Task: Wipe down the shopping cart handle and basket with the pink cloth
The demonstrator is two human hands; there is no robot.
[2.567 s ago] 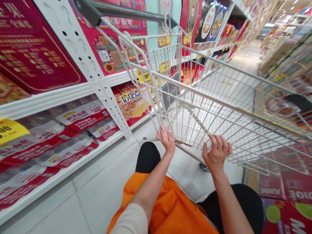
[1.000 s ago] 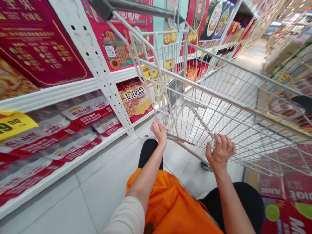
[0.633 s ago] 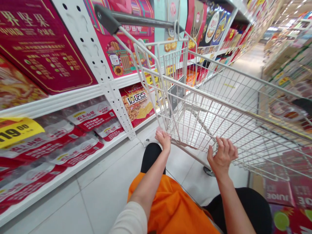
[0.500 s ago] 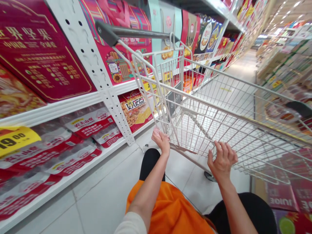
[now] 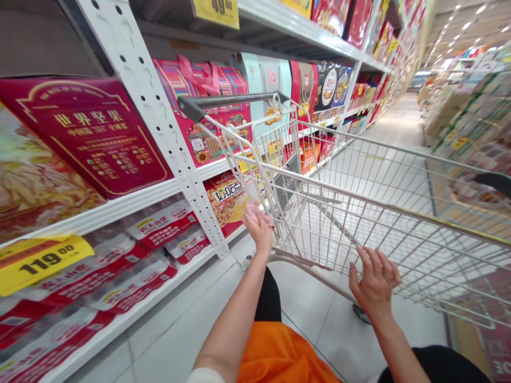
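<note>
A wire shopping cart [image 5: 351, 198] with a dark grey handle stands side-on before me, its basket showing only bare mesh. At the lower handle-end corner of the cart is my left hand [image 5: 260, 234], its fingers closed round a crumpled pale pink cloth [image 5: 255, 211]. Part of the cloth is hidden by the fingers. My right hand [image 5: 374, 282] is against the lower side mesh, fingers spread and slightly bent; nothing shows in it. Whether its fingertips press on the wires, I cannot tell.
Shelves on the left hold red gift boxes [image 5: 96, 135], packs of bottled drinks [image 5: 159, 223] and a biscuit box [image 5: 225, 199]. A yellow price tag [image 5: 48, 260] juts out from the shelf edge. Stacked goods [image 5: 471, 117] line the right of the aisle [image 5: 403, 114].
The view has tilted up and shifted, so more upper shelf shows. My left hand with the cloth is slightly higher against the cart's end; my right hand stays spread by the side mesh.
</note>
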